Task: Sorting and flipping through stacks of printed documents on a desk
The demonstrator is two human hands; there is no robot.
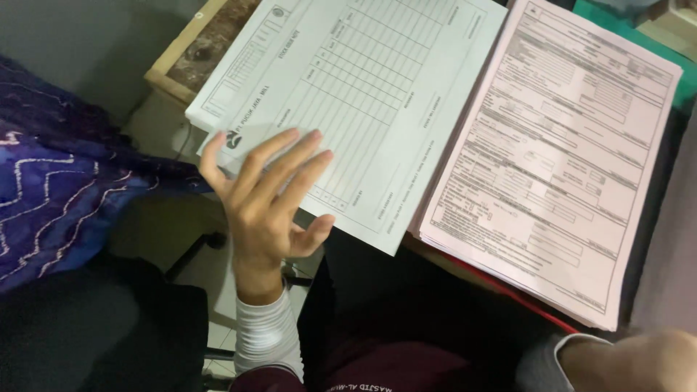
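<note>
A stack of white printed forms [363, 94], ruled with a table of rows and columns, is lying at a slant across the upper middle of the view; its lower left corner is hanging out past the edge of the wooden desk [190, 54] over open space. The left hand [268, 199] is hovering at that overhanging corner with its palm turned up and its fingers [279, 156] spread wide and loose, gripping nothing; the fingertips are overlapping the near edge of the white forms, though whether they are touching the paper cannot be told. A grey-white ribbed sleeve [267, 334] is covering the wrist below it.

Just to the right of the white forms, and touching along their long edge, a thicker pile of pale pink forms [559, 160] is lying, printed with many small boxes and lines; a thin red edge [501, 287] is showing under its near side.

At the bottom right corner, only a part of the right hand [639, 359] is showing, blurred and cut off by the frame edge; whether it is open or closed cannot be told, and it is lying well apart from the papers.

On the left, a dark blue patterned cloth [51, 189] with pale zigzag stitching is draping beside the desk; dark clothing is filling the bottom of the view.
</note>
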